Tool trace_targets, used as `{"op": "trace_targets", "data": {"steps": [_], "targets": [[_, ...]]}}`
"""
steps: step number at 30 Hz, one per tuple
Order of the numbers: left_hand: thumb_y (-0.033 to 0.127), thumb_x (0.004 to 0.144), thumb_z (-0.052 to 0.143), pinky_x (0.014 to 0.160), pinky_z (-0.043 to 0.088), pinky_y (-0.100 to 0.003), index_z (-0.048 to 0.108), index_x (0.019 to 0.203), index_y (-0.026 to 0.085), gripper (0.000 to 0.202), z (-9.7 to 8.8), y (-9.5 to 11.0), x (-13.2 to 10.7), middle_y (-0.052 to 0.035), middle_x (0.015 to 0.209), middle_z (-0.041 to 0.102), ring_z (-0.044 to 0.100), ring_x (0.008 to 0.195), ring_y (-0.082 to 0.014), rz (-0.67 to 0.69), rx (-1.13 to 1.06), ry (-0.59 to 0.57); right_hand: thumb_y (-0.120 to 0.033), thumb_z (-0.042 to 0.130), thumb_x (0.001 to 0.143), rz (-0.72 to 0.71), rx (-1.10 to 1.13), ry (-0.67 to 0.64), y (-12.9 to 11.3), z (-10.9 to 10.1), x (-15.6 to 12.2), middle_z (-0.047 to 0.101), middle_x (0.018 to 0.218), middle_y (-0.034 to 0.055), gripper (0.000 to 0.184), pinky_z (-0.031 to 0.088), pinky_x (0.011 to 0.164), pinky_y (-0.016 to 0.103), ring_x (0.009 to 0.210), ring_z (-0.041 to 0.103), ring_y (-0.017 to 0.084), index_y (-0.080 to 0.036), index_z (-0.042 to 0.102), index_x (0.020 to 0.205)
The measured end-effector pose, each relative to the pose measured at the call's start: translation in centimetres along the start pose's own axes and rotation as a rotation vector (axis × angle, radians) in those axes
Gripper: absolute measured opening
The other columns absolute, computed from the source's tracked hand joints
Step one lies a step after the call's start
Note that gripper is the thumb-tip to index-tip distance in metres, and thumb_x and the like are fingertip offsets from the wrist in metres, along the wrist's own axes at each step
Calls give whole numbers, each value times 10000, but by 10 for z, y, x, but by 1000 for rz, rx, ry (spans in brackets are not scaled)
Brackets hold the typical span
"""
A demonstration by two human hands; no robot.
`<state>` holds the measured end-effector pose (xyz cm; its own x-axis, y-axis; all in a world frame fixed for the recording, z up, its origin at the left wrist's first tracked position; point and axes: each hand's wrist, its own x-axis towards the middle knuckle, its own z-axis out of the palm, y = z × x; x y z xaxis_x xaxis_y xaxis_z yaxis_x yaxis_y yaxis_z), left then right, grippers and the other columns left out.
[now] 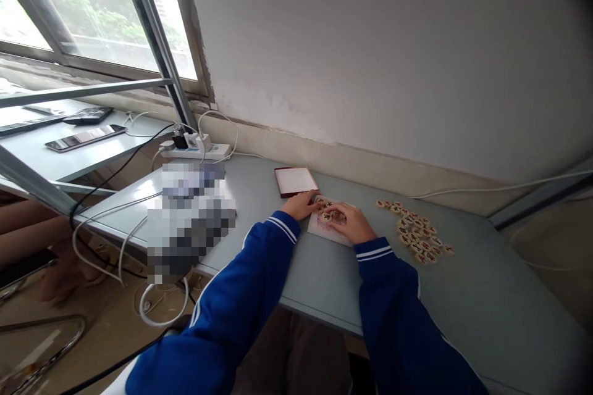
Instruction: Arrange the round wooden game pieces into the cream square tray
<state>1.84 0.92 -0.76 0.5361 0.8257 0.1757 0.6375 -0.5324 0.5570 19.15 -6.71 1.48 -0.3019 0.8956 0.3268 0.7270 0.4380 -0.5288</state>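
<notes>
Both hands on a pale grey tabletop (463,296), sleeves blue with white cuff stripes. Left hand (303,204) laid flat, fingers stretched toward 1 o'clock, fingertips touching the near-left edge of a small white tray (324,231); nothing gripped. Right hand (352,222) curled over the tray, fingers bent down onto round wooden game discs (327,210) lying inside it; whether a disc is actually pinched cannot be told at this size. Tray at the middle of the tabletop, directly ahead at 12 o'clock from the body, partly hidden under the right hand.

At 3 o'clock from the tray, apart from it, a loose heap of discs (417,237) with dark and red markings, spread flat on the tabletop. At 11 o'clock from the tray, just beside the left hand, a red-rimmed box lid (295,181) with a white inside, lying flat.

Further off at 10 o'clock, a white power strip (197,149) near the wall with plugs in it and white and black cables trailing off the tabletop edge. A blurred-out patch at 9 o'clock. Beyond, at 10 o'clock, a second surface by the window (92,6) carrying a phone (86,137) lying flat.
</notes>
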Motion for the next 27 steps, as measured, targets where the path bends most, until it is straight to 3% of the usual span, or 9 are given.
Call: {"op": "trace_targets", "data": {"steps": [4,8,10,13,17,19,23,27], "targets": [[529,786,412,721,410,-262,448,1186,180,532,-1,-6,1,-58,901,600,554,821,-186,33,-77,-42,-146,550,700,-118,2,2,-3,23,3,547,934,42,93,404,824,318,912,519,160,-184,567,784],[506,754,475,709,417,-257,405,1235,125,617,-4,-10,3,-61,873,586,542,776,-170,62,-172,-124,-190,520,748,-129,-84,37,0,20,3,502,900,47,85,407,810,316,870,513,156,-192,601,770],[516,683,559,691,421,-260,387,1247,102,720,-5,-10,3,-61,857,578,536,749,-171,70,-177,-148,-240,502,776,-68,-175,28,3,7,2,527,860,37,125,408,769,304,823,517,154,-212,623,791],[503,590,647,698,425,-273,365,1261,90,837,-7,-10,3,-68,881,569,529,753,-179,84,-159,-138,-281,479,789,177,-400,101,17,-23,-10,569,835,39,161,389,758,328,824,514,178,-232,624,837],[479,594,651,724,426,-287,359,1270,112,823,-8,-10,2,-71,912,563,523,780,-182,92,-181,-149,-290,527,714,576,-661,283,60,-53,-42,554,902,137,163,368,739,476,918,477,308,-186,618,802],[481,607,641,716,427,-287,366,1266,116,802,-9,-10,1,-70,901,561,520,773,-178,93,-194,-162,-339,524,695,673,-658,273,82,-60,-57,542,900,163,177,373,709,516,916,482,340,-186,610,713],[486,620,630,704,430,-285,374,1262,107,789,-10,-8,1,-72,883,562,521,755,-174,89,-200,-162,-350,493,699,695,-524,134,99,-63,-64,566,774,147,194,400,699,503,861,535,329,-200,593,627],[482,628,624,682,431,-281,366,1266,98,788,-10,-8,1,-68,868,557,524,745,-175,83,-213,-162,-312,569,657,619,-372,184,71,-61,-46,616,737,64,97,438,668,400,747,576,249,-230,604,697]]}}
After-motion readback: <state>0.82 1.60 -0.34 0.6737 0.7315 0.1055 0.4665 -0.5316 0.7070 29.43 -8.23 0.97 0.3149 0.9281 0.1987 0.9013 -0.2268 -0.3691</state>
